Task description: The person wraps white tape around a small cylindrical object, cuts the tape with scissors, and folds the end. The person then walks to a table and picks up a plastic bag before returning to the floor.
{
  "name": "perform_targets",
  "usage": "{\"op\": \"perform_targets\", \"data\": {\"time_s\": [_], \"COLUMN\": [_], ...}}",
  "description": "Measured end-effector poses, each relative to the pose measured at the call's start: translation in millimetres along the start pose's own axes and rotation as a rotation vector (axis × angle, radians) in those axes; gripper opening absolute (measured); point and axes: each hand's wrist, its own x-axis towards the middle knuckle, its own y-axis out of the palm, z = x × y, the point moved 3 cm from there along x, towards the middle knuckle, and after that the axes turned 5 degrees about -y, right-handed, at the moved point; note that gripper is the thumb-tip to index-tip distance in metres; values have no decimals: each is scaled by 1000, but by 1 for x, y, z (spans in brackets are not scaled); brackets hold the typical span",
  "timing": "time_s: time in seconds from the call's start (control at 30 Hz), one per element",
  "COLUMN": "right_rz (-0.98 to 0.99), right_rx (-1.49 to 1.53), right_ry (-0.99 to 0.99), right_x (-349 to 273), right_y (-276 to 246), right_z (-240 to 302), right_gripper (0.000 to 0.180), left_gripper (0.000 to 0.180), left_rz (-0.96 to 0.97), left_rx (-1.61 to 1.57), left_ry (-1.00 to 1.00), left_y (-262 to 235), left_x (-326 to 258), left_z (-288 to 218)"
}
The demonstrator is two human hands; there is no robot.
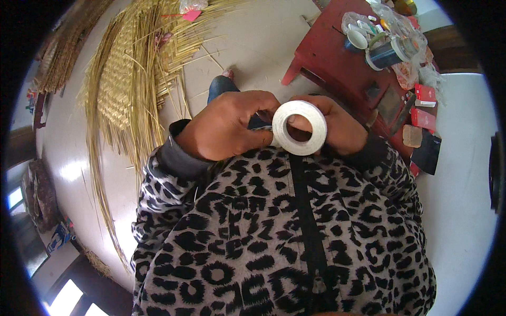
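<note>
**Both hands on a tape roll, held at chest**

Round white roll of tape (299,128) sits just above picture centre, about 12 o'clock from the leopard-print zip jacket (274,231) that fills the lower half. Roll faces the camera, open core visible.

Right hand (337,126) is at 3 o'clock of the roll, wrapped around its right side and back; one fingertip shows through the core. Clamped on the roll.

Left hand (226,126) is at 9 o'clock of the roll, fingers curled into a loose fist, fingertips touching the roll's left edge. A short bit of tape end seems pinched there, too small to be sure. The two hands are close together, meeting at the roll.

Dark grey cuffs at both wrists. Blue-jeaned knee (220,87) pokes out at 11 o'clock of the left hand.

Surroundings: pale smooth floor (464,200). Half-woven golden straw mat with loose long stalks (132,79) spread at 10 o'clock, well apart from the hands. Low red wooden table (337,58) at 1 o'clock, cluttered: white cup (357,39), dark cylindrical jar lying tilted (387,53), clear plastic bags, small red boxes (425,95) near its right edge. Dark flat sheet (428,152) on the floor at 3 o'clock.
</note>
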Motion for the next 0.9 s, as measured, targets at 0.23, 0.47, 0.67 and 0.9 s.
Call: {"op": "perform_targets", "data": {"time_s": [0.23,0.47,0.67,0.9], "right_rz": [-36,171,214,354], "right_rx": [-410,-624,-520,-1002], "right_ry": [-517,-759,-600,-607], "right_x": [-9,1,-2,-16], "right_y": [4,-5,-7,-5], "right_z": [16,43,55,51], "right_gripper": [48,20,20,51], "left_gripper": [30,35,41,43], "left_rz": [154,174,194,264], "left_rx": [-302,-368,-316,-495], "left_ry": [-82,-93,-68,-241], "left_y": [10,20,19,20], "left_x": [0,4,3,0], "left_z": [14,27,31,43]}}
